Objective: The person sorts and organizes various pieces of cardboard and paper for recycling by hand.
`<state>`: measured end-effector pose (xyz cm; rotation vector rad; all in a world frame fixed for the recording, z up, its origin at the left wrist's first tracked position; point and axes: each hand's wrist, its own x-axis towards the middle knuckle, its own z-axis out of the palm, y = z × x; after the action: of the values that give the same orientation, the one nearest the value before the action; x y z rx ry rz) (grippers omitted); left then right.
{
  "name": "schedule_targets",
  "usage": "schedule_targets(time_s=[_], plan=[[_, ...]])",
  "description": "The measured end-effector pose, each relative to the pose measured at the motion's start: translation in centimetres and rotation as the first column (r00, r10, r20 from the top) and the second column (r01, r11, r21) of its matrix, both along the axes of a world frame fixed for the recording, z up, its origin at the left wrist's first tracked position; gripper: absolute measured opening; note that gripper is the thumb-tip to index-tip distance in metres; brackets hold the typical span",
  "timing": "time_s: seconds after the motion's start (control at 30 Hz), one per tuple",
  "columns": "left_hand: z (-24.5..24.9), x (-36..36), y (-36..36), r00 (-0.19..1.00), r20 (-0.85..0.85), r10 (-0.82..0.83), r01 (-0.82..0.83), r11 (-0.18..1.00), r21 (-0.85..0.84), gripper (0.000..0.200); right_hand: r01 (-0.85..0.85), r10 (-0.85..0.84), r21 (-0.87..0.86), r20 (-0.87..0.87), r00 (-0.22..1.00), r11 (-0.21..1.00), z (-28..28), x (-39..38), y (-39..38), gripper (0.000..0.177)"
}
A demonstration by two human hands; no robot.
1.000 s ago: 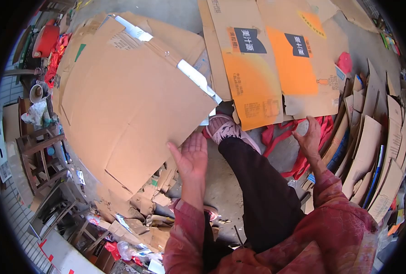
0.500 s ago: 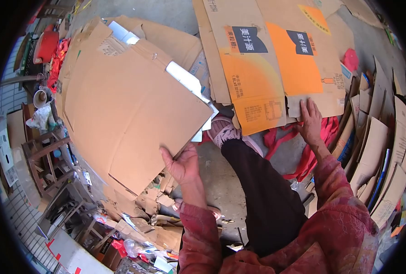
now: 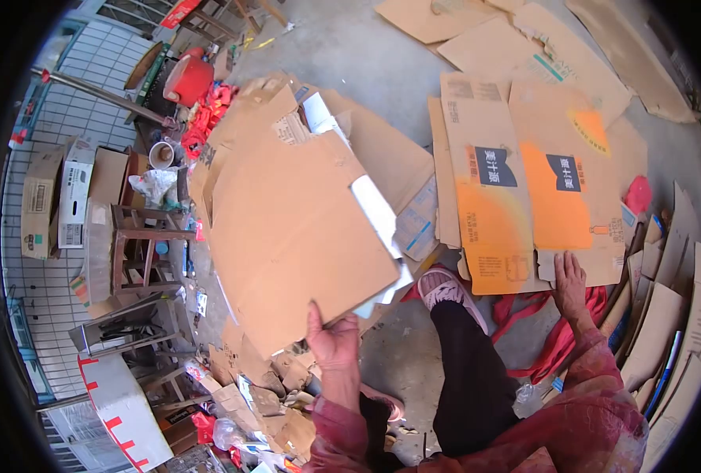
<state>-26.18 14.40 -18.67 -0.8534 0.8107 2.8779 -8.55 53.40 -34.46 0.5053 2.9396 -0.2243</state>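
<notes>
My left hand grips the near edge of a large plain brown cardboard sheet, thumb on top and fingers underneath. White paper or board sticks out along the sheet's right side. My right hand rests with fingers fairly straight on the near edge of a flattened orange-printed carton; whether it pinches that edge is hard to see. More flattened cardboard lies under both. Red cloth straps run on the floor beneath my right wrist. My foot in a pink sandal is between the two stacks.
Cardboard pieces stand upright in a row on the right. A wooden stool, a red bucket and a paper cup are on the left. Torn cardboard scraps litter the floor below the sheet.
The view has shifted, so both stacks appear lower and further right. My left hand still holds the brown sheet; my right hand stays at the orange carton's near edge.
</notes>
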Motion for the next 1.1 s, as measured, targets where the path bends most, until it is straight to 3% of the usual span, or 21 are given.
schedule_targets(time_s=[0.1, 0.17, 0.2, 0.27, 0.3, 0.43, 0.5, 0.53, 0.57, 0.63, 0.7, 0.8, 0.87, 0.97, 1.1], plan=[[4.6, -0.8, -1.5, 0.998, 0.007, 0.057, -0.056, 0.998, -0.032, 0.029, -0.115, 0.123, 0.082, -0.100, 0.987, 0.990, 1.0, 0.6, 1.6, 0.068], [7.5, -1.3, -3.0, 0.993, -0.010, 0.115, -0.114, 0.992, 0.044, 0.027, -0.149, 0.156, 0.080, -0.083, 0.984, 0.986, 3.3, 0.2, 2.3, 0.062], [7.9, -1.5, -4.3, 0.993, -0.018, 0.117, -0.116, 0.992, 0.054, 0.027, -0.190, 0.193, 0.069, -0.050, 0.980, 0.979, 4.8, -0.2, 2.7, 0.056], [7.6, -1.8, -6.7, 0.987, -0.130, 0.093, -0.059, 0.969, 0.239, 0.026, -0.205, 0.205, 0.014, -0.040, 0.978, 0.979, 8.2, -1.1, 2.8, 0.051], [7.8, -1.8, -7.0, 0.987, -0.134, 0.092, -0.057, 0.967, 0.249, 0.026, -0.212, 0.211, -0.053, -0.025, 0.977, 0.976, 9.6, -1.7, 2.7, 0.046], [8.4, -1.7, -7.0, 0.988, -0.115, 0.106, -0.075, 0.966, 0.246, 0.026, -0.348, 0.340, -0.025, -0.165, 0.926, 0.937, 12.6, -3.2, 0.7, 0.042], [7.5, -1.9, -7.9, 0.972, -0.234, -0.035, 0.095, 0.964, 0.250, 0.026, -0.330, 0.324, -0.023, -0.137, 0.936, 0.944, 10.8, -3.1, -0.9, 0.042], [8.2, -2.0, -7.1, 0.989, -0.138, 0.058, -0.029, 0.979, 0.203, 0.025, -0.333, 0.323, -0.033, -0.165, 0.932, 0.942, 8.8, -3.0, -1.6, 0.044], [8.0, -2.1, -7.2, 0.988, -0.156, 0.005, 0.037, 0.962, 0.270, 0.025, -0.330, 0.318, -0.042, -0.181, 0.931, 0.943, 7.6, -2.6, -2.4, 0.046], [7.4, -2.3, -7.4, 0.989, -0.149, 0.002, 0.035, 0.969, 0.246, 0.025, -0.268, 0.276, -0.208, 0.011, 0.961, 0.941, 6.1, -2.1, -4.2, 0.055], [7.0, -2.7, -7.6, 0.990, -0.140, -0.004, 0.042, 0.962, 0.269, 0.024, -0.253, 0.241, -0.193, -0.084, 0.967, 0.948, 3.7, -2.3, -6.5, 0.065], [7.0, -2.6, -7.7, 0.989, -0.149, 0.012, 0.026, 0.967, 0.252, 0.023, -0.218, 0.220, -0.283, -0.024, 0.975, 0.934, 3.0, -4.2, -9.7, 0.075], [7.3, -2.6, -7.3, 0.987, -0.158, 0.001, 0.036, 0.973, 0.228, 0.023, -0.233, 0.211, -0.259, -0.108, 0.971, 0.937, 1.3, -4.9, -11.4, 0.081], [8.3, -2.4, -5.9, 0.994, -0.073, 0.081, -0.069, 0.986, 0.153, 0.022, -0.159, 0.141, -0.219, -0.096, 0.985, 0.963, 0.0, -6.1, -13.1, 0.084], [7.6, -2.6, -6.2, 0.996, -0.076, 0.052, -0.040, 0.988, 0.151, 0.023, -0.093, 0.074, -0.175, -0.114, 0.991, 0.980, -1.3, -7.0, -14.1, 0.084]])
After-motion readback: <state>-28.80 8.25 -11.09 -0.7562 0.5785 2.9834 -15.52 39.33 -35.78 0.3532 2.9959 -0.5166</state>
